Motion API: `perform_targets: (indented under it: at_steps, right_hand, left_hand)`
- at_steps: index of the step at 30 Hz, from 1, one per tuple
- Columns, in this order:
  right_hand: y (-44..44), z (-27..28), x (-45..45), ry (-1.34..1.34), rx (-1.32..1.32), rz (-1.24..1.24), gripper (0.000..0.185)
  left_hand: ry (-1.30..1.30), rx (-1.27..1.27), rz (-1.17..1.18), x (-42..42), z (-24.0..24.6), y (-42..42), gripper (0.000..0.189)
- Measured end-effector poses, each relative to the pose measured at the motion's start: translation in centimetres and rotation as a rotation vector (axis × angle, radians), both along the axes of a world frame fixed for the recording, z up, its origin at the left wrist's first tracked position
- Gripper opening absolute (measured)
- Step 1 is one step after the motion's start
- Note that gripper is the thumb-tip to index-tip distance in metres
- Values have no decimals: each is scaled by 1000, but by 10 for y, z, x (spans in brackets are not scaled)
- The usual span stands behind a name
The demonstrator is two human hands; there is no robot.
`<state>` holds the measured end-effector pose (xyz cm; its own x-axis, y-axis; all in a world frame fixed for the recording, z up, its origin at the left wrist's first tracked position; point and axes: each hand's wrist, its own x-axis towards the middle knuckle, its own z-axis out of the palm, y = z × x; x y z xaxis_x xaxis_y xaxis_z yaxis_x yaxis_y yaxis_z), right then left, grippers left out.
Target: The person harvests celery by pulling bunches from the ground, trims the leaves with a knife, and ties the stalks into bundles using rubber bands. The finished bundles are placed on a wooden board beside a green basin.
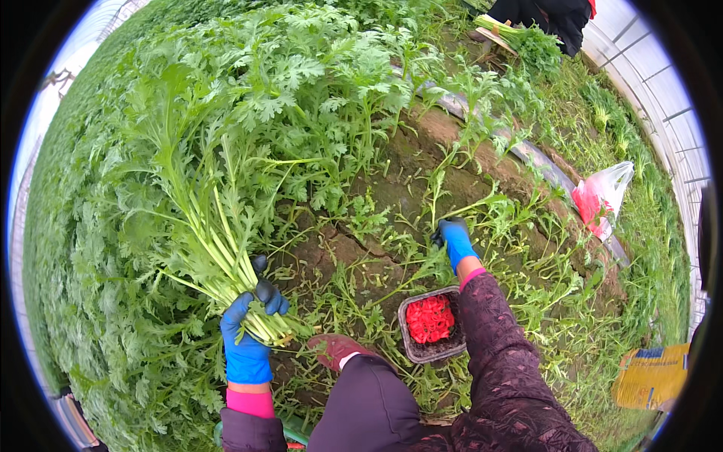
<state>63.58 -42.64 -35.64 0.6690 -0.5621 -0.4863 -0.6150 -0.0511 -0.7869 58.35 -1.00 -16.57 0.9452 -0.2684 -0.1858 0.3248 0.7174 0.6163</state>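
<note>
My left hand (251,316), in a blue and black glove, is closed around the stems of a bunch of leafy greens (226,254) with lobed leaves, like crown daisy. The leaves fan up and left, and the cut stem ends point to the lower right. My right hand (453,237), gloved the same way, is low over the soil at a thin green plant stem; its fingertips are partly hidden, so whether they grip it cannot be told. Just below that hand stands a dark plastic basket (408,339) with red bands (430,319) in it, partly behind my right sleeve.
Dense standing greens (113,226) fill the left and top. Cut stalks litter the soil (361,248). A plastic bag with red contents (601,198) lies at the right, near a yellow package (649,377). Another person (542,17) is at the top right, beside a bunch of greens.
</note>
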Motion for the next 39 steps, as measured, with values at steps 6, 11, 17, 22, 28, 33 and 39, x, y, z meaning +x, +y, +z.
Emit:
perform_targets:
  at_steps: [6,11,17,22,28,33,39]
  right_hand:
    - [23,13,19,7,-1060,622,21]
    - [28,17,24,230,-1065,782,26]
    - [22,9,4,125,-913,669,33]
    - [36,44,-2,-281,-876,339,30]
    - [117,159,-44,-673,-646,625,20]
    - [181,204,-61,-588,-697,1262,21]
    - [118,153,-29,-542,-69,1099,40]
  left_hand:
    - [28,-21,-5,-2,2,3,76]
    - [36,37,-17,-5,1,1,75]
    - [69,45,-43,-10,-7,-5,57]
    - [89,80,-33,-7,-1,-14,66]
    - [42,235,-57,-4,2,-43,74]
    - [85,264,-19,-12,-8,-68,54]
    - [403,205,51,0,-7,-57,25]
